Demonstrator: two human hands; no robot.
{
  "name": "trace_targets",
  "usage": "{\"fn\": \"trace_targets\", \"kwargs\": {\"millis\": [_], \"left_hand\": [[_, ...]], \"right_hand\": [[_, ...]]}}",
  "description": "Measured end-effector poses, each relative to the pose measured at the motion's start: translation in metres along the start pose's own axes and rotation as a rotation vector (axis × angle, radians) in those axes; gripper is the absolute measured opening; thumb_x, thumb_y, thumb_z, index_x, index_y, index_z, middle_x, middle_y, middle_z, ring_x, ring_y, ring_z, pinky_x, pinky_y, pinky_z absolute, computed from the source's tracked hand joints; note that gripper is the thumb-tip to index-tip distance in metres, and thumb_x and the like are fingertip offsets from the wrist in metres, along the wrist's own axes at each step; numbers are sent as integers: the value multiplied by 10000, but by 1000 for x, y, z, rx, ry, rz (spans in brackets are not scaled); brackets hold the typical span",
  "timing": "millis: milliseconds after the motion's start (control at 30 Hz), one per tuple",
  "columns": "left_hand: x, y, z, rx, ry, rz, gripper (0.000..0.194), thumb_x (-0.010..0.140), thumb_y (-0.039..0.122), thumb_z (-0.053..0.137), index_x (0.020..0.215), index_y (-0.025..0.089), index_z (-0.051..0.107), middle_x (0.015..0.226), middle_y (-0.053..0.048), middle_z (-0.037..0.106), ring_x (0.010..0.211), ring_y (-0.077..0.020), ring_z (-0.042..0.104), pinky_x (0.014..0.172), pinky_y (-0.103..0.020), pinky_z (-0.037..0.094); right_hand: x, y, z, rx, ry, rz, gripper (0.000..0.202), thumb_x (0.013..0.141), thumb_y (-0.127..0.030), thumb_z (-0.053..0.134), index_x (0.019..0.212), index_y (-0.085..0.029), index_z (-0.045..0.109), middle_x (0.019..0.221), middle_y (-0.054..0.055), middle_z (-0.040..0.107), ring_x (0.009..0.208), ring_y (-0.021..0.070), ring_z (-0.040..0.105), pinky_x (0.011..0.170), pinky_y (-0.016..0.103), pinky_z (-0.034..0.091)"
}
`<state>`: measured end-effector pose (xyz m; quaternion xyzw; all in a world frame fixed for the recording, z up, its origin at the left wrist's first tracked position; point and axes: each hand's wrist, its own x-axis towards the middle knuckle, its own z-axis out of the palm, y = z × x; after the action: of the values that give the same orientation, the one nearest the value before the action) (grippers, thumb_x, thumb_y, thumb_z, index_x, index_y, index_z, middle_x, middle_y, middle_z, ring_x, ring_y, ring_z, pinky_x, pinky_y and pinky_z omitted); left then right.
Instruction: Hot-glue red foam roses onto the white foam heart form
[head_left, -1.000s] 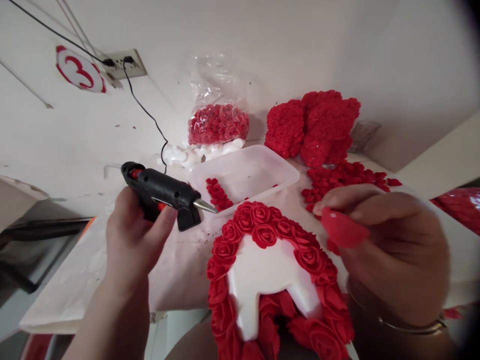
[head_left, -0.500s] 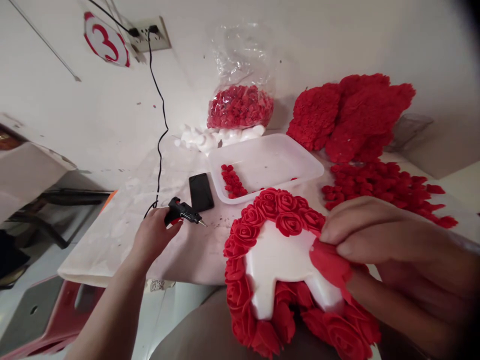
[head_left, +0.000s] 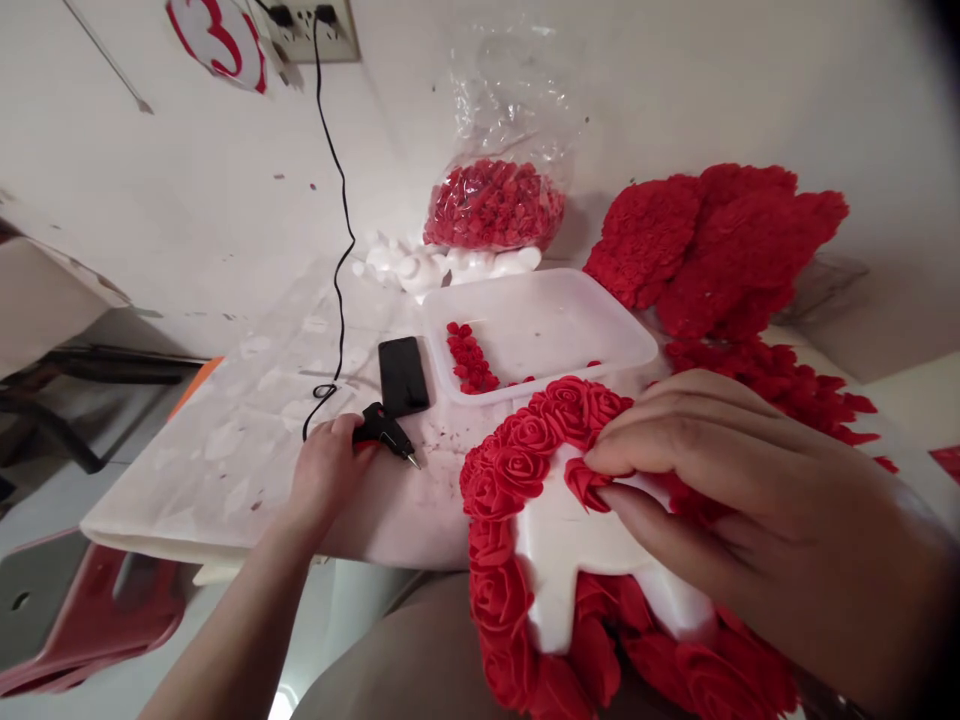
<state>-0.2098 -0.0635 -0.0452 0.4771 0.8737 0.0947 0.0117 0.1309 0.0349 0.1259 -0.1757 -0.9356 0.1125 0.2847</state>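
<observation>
On my lap, against the table edge, rests a white foam form (head_left: 581, 545) partly covered with red foam roses (head_left: 499, 590). My right hand (head_left: 720, 480) pinches a single red foam rose (head_left: 585, 485) between thumb and fingers, against the bare white part of the form. Over at the left, my left hand (head_left: 330, 465) is wrapped round the handle of a black glue gun (head_left: 386, 432). The gun's metal nozzle points right and down, low over the tabletop. The palm and some fingers of my left hand are hidden.
A black phone (head_left: 403, 375) lies beside a translucent plastic tray (head_left: 540, 390) holding a few small roses. Behind stand a clear bag of red roses (head_left: 495, 205) and white foam shapes (head_left: 420, 265). Red rose piles (head_left: 712, 250) fill the right. A black cord (head_left: 346, 200) runs to the wall socket.
My right hand has brought the red rose leftward onto the white form's upper surface. The left hand, with the glue gun, has shifted slightly right and down. The view has moved a little.
</observation>
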Motion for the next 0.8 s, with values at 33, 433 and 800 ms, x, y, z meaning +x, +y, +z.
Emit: {"fn": "trace_targets", "kwargs": {"millis": [33,433,800], "left_hand": [[0,-1,2,-5,6,6,388,850,304,592,1186,116,638,1118,-188,711,1099,-356,664,943,-453,526],[-8,-2,-22,-132,222,185,248,880,385,596,1007,193,687,1055,-113,720,985,-282,686,851,-394,559],[-49,130,-153,-418,398,1105,145,921,241,668,1051,183,695,990,-50,708,921,-171,653,895,-348,530]], "right_hand": [[2,0,0,-11,4,5,171,891,-120,596,956,-278,589,870,-24,672,912,176,616,887,352,463],[8,0,3,-52,-26,119,134,901,-162,559,867,-286,595,930,9,694,824,190,647,763,328,564],[12,4,4,9,-9,82,163,853,-93,572,855,-248,624,900,18,680,823,165,658,746,289,538]]}}
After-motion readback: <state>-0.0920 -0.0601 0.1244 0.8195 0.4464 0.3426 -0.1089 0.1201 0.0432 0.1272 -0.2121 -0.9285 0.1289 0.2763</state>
